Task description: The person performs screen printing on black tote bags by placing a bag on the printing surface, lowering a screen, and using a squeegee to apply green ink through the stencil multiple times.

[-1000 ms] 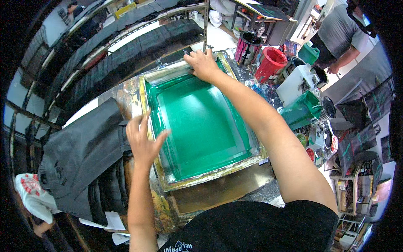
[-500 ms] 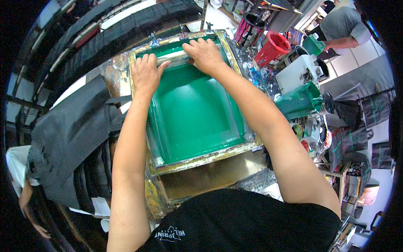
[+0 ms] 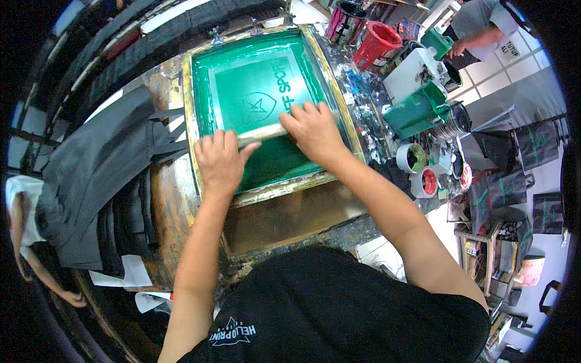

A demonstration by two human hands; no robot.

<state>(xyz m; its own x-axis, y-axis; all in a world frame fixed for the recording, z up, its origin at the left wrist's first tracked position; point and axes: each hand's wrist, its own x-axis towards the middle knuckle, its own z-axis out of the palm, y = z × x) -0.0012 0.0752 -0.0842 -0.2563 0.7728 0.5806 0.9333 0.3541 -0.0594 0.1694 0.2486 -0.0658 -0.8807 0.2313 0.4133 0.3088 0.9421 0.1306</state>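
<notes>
Both my hands grip a long pale squeegee (image 3: 263,134) that lies across a screen printing frame (image 3: 334,85). My left hand (image 3: 219,160) is closed round its left end, and my right hand (image 3: 315,133) holds it further right. Green ink covers the screen mesh (image 3: 230,81). Beyond the squeegee, a shield emblem and lettering show in the mesh, inside a lighter rectangle. On the near side the mesh is darker green and partly shaded. The squeegee's blade is hidden under its handle and my fingers.
Black fabric bags (image 3: 100,175) are piled left of the frame. Clamps (image 3: 216,36) hold its far edge. On the right stand a red ink bucket (image 3: 376,45), a green container (image 3: 417,112) and tape rolls (image 3: 411,158). Another person's arm (image 3: 478,42) shows at far right, another's hand (image 3: 74,299) at left.
My hands have pulled the squeegee from the far end of the screen toward me, past its middle. The emblem and lettering now show behind it.
</notes>
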